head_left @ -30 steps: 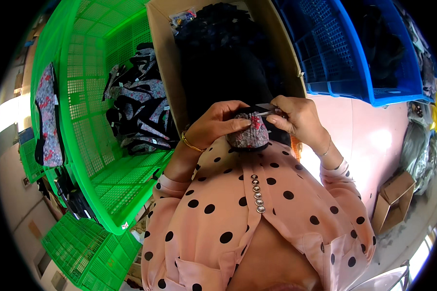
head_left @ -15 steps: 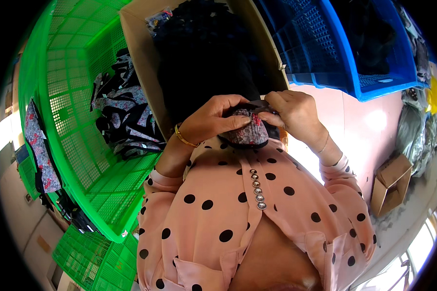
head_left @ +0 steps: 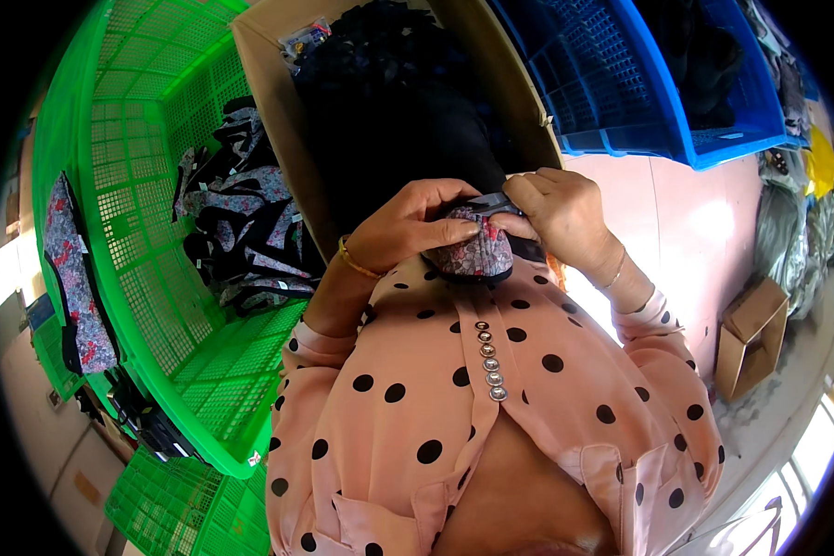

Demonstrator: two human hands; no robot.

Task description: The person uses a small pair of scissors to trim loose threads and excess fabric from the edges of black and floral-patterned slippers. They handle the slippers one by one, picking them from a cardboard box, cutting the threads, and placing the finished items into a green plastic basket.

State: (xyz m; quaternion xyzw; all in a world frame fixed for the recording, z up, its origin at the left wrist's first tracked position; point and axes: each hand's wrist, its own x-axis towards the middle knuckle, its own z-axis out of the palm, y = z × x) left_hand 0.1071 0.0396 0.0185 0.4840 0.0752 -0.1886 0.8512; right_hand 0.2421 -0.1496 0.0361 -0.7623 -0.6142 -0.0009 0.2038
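Observation:
Close to my chest, a folded floral cloth piece (head_left: 477,255) with black edging is held between both hands. My left hand (head_left: 412,227), with a bracelet at its wrist, is closed on its left side, the thumb lying across the floral face. From the right, my right hand (head_left: 558,215) pinches a dark strap (head_left: 499,201) along the upper edge of the piece. Its fingertips meet the cloth near my left thumb. The underside of the piece and some of my fingers are hidden.
Similar floral and black pieces (head_left: 250,204) lie in a green crate (head_left: 144,306) at the left; one floral piece (head_left: 79,278) hangs over its rim. Ahead stands a cardboard box (head_left: 269,93) of black items. A blue crate (head_left: 612,83) and small carton (head_left: 751,338) are right.
The view has shifted slightly. My hands keep hold of the floral piece in nearly the same place, and the dark strap shows a little more under my right fingers.

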